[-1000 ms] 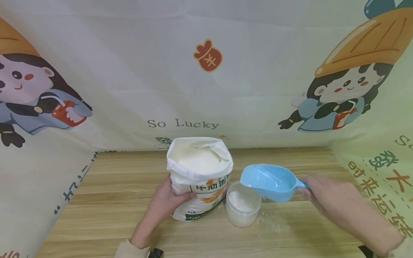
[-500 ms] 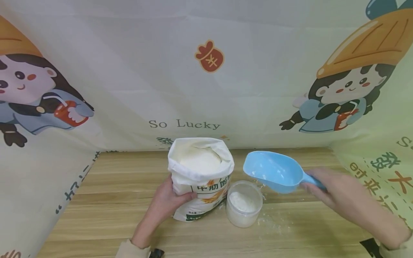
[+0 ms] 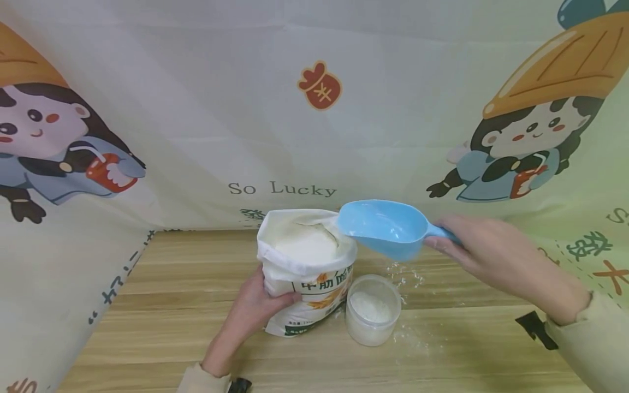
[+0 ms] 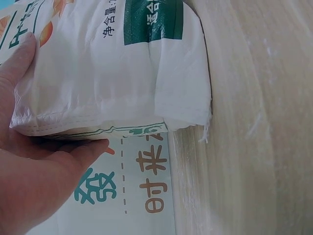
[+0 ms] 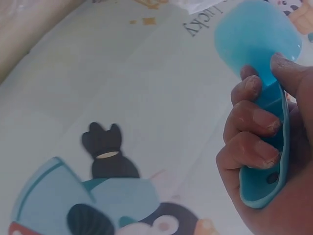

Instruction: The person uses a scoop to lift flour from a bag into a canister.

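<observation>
A white flour bag [image 3: 307, 267] with its top rolled open stands on the table, white flour [image 3: 307, 243] visible inside. My left hand [image 3: 250, 303] grips the bag's left side; in the left wrist view its thumb lies on the printed front and the other fingers are behind. My right hand [image 3: 486, 251] holds a blue scoop [image 3: 385, 224] by the handle, fingers curled round it in the right wrist view. The scoop's lip is over or beside the bag's right rim, its bowl showing only a little flour. Right of the bag is a clear round jar [image 3: 373, 333] partly filled with flour.
Flour specks [image 3: 413, 338] lie on the wooden table [image 3: 162, 305] around the jar. A printed cloth [image 3: 221, 109] closes off the back and both sides.
My right hand has raised the blue scoop from above the jar, first up and slightly right, then left to the bag's rim. The left hand and bag hold still.
</observation>
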A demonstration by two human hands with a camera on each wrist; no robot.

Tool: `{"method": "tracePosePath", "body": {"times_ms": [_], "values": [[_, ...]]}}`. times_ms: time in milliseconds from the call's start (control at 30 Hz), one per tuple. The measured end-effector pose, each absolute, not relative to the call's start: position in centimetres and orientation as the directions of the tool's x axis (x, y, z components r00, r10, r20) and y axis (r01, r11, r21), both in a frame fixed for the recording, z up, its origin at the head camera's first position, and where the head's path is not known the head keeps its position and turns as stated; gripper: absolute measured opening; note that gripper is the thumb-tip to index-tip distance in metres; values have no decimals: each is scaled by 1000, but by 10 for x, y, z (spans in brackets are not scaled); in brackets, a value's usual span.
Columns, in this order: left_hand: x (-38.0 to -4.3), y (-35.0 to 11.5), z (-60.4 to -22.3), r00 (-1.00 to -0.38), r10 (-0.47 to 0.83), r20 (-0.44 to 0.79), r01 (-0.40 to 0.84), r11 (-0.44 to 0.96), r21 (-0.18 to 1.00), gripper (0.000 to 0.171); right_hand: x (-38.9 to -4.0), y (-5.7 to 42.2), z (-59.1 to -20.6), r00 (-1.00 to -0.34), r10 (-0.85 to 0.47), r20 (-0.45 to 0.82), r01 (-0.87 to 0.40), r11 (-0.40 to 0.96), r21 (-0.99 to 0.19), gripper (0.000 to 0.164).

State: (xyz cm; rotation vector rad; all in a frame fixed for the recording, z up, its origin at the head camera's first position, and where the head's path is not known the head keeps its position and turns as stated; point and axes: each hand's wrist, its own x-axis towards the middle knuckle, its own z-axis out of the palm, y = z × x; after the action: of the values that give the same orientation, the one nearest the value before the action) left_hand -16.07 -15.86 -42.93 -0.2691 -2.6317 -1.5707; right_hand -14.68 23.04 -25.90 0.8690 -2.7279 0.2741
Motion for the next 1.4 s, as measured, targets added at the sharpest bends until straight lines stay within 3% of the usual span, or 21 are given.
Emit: {"method": "tracePosePath", "body": {"times_ms": [400, 600, 933, 1400], "values": [[-160, -157, -428, -985, 111, 132, 169, 472, 865, 76, -165, 186, -224, -754, -637, 163, -652, 755, -67, 21], [-161, -157, -428, -985, 112, 133, 171, 471, 865, 76, -171, 160, -207, -790, -611, 48, -613, 789, -48, 28], [-161, -157, -427, -984, 124, 128, 172, 456, 873, 77, -174, 122, -194, -825, -557, -94, -558, 830, -20, 23], [-160, -157, -427, -985, 97, 141, 170, 491, 854, 75, -176, 84, -192, -858, -481, -181, -509, 842, 178, 20]]}}
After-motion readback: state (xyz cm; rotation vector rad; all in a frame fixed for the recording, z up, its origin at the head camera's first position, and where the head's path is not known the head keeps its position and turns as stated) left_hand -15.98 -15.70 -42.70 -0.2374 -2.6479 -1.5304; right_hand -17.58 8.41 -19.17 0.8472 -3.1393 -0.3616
